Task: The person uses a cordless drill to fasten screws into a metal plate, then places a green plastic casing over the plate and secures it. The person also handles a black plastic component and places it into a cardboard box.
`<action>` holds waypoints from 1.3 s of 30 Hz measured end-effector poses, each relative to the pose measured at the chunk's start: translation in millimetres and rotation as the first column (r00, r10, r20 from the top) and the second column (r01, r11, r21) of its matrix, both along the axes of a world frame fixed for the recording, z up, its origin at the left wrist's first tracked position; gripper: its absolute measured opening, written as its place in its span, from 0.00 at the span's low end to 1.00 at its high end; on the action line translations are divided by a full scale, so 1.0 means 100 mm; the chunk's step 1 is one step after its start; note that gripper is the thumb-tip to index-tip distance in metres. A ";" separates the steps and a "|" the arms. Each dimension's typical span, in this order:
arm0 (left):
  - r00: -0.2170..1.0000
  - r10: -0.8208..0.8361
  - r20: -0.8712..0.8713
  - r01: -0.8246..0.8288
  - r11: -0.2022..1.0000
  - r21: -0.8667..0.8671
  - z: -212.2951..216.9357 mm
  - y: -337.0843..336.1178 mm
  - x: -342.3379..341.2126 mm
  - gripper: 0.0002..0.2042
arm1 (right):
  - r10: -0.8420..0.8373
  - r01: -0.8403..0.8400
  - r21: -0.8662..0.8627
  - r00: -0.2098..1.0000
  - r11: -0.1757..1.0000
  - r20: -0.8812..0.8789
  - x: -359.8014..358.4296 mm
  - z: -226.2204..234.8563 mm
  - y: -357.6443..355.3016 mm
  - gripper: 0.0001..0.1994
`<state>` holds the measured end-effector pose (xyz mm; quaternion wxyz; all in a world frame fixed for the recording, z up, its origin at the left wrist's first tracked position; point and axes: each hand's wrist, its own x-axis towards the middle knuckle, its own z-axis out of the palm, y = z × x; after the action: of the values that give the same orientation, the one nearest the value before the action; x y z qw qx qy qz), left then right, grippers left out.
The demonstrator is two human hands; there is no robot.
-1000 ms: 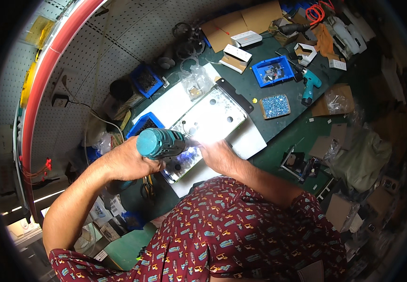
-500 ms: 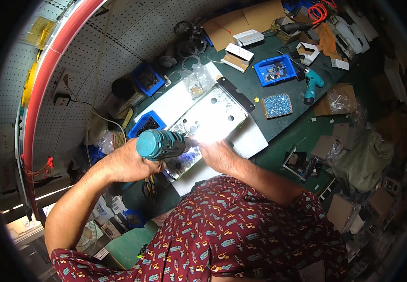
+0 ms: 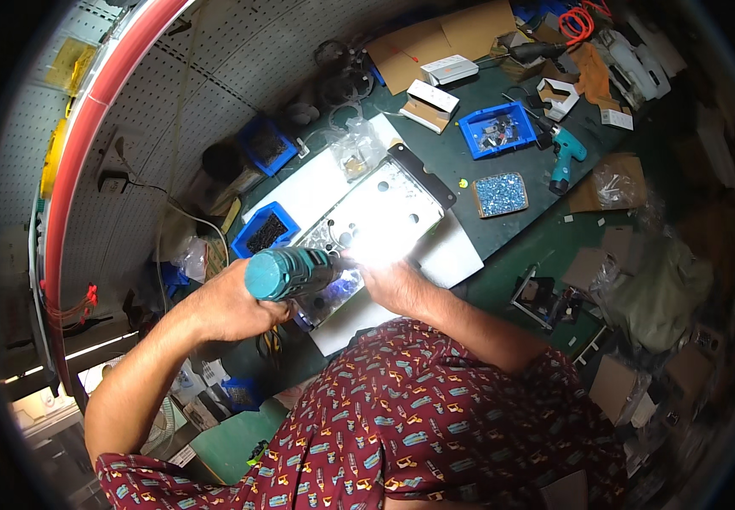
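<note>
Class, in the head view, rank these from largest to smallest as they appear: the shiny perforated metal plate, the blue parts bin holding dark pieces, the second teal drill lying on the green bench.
1. Shiny perforated metal plate
2. Blue parts bin holding dark pieces
3. Second teal drill lying on the green bench; it lies farther away, so its rank against the bin is unsure.

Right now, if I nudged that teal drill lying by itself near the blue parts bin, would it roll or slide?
The spare teal drill lies on its side on the green bench mat, handle angled off the body, so it would probably pivot or slide rather than roll. It likely feels heavy for its size. A hard push could knock it into the blue parts bin beside it.
</note>
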<state>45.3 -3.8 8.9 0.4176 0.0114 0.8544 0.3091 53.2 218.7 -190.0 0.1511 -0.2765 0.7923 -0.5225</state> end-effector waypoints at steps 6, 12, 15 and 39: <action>0.996 0.089 -0.018 -0.090 0.993 -0.078 -0.01 0.02 0.14 0.12 | 0.147 -0.146 -0.023 0.988 0.989 0.053 -0.15 -0.11 0.02 0.20; 0.997 0.081 0.011 -0.076 0.962 -0.263 0.09 0.20 0.14 0.11 | 0.266 -0.257 -0.071 0.948 0.964 0.177 -0.22 -0.16 0.05 0.23; 0.999 0.041 0.023 -0.033 0.959 -0.281 0.11 0.24 0.11 0.14 | 0.284 -0.279 -0.054 0.945 0.959 0.163 -0.26 -0.13 0.07 0.23; 0.991 -0.064 -0.119 0.017 0.933 -0.360 0.03 0.13 0.27 0.13 | 0.266 -0.257 -0.071 0.921 0.964 0.284 -0.28 -0.26 0.02 0.19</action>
<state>72.1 9.5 11.5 0.3629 -0.0275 0.9211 0.1382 25.6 220.5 -216.0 0.3300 -0.3022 0.7087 -0.5454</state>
